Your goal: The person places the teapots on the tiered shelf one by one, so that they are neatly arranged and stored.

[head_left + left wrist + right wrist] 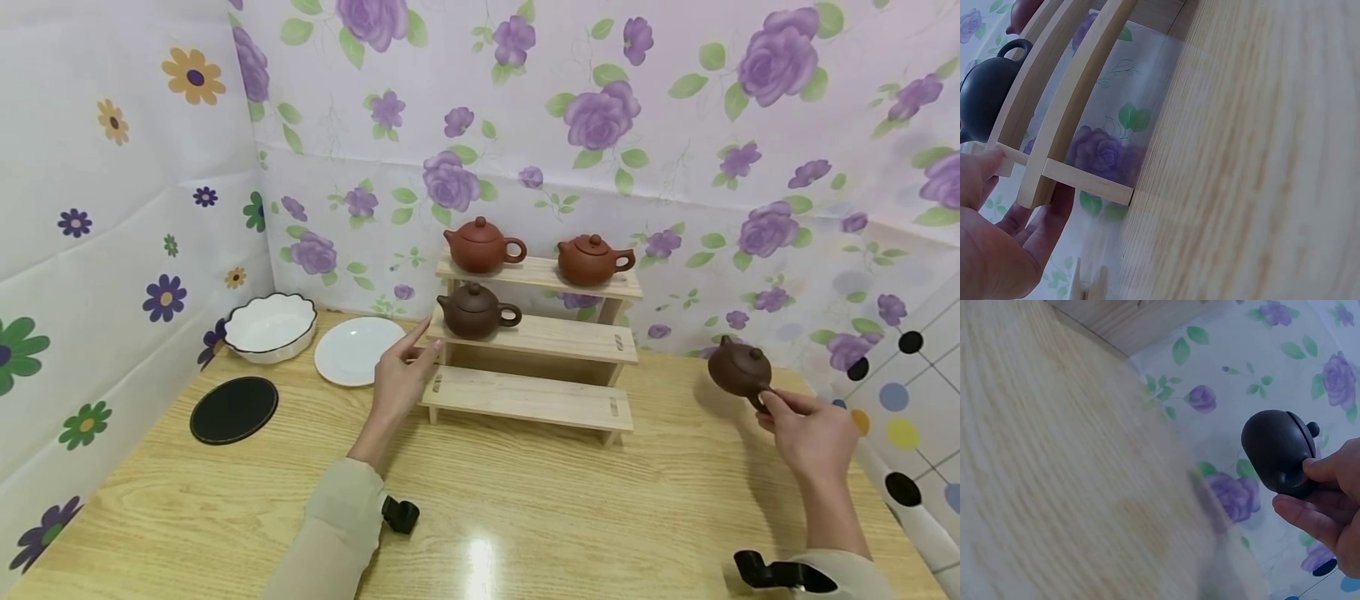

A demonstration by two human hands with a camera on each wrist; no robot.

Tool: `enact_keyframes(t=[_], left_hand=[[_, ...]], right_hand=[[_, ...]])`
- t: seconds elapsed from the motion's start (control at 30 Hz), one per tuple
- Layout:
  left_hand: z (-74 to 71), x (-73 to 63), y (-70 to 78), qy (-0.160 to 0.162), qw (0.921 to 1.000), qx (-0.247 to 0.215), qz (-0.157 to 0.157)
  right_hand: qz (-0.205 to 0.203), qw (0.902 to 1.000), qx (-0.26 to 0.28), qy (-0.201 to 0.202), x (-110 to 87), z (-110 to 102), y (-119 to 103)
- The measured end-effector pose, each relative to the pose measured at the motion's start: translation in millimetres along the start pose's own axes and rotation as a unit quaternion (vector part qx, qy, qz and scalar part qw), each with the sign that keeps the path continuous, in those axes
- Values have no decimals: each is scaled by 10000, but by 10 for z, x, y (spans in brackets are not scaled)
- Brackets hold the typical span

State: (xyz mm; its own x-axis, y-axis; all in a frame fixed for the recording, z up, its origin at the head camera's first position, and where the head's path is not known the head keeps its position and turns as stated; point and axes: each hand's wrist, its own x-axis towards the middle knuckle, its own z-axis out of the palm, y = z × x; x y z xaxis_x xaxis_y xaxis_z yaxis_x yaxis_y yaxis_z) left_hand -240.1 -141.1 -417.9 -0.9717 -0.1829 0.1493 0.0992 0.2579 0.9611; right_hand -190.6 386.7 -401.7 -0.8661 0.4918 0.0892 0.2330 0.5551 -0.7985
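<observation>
My right hand (813,437) pinches the handle of a dark brown teapot (738,367), lifted above the table's right side; the right wrist view shows thumb and fingers on that handle. My left hand (402,375) holds the left end of a three-step wooden shelf (525,396), thumb by the middle step and fingers below, as the left wrist view shows. On the middle step's left end sits another dark brown teapot (472,312). Two reddish-brown teapots stand on the top step, one at the left (480,247) and one at the right (588,261).
Left of the shelf lie a white plate (356,350), a white scalloped bowl (272,329) with a dark rim and a round black mat (234,410). Flower-patterned sheets (525,125) enclose the wooden table (525,517) at the back and left. A dotted sheet (922,392) borders the right.
</observation>
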Motion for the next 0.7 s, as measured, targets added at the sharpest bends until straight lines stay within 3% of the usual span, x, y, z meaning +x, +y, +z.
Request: enact_keyframes(t=[0.2, 0.7], left_hand=[[0, -2, 0, 16, 10000, -13, -1], [-4, 2, -8, -25, 10000, 8, -2]], right_hand=[[-215, 9994, 152, -216, -35, -81, -168], [-903, 9934, -486, -512, -128, -193, -550]])
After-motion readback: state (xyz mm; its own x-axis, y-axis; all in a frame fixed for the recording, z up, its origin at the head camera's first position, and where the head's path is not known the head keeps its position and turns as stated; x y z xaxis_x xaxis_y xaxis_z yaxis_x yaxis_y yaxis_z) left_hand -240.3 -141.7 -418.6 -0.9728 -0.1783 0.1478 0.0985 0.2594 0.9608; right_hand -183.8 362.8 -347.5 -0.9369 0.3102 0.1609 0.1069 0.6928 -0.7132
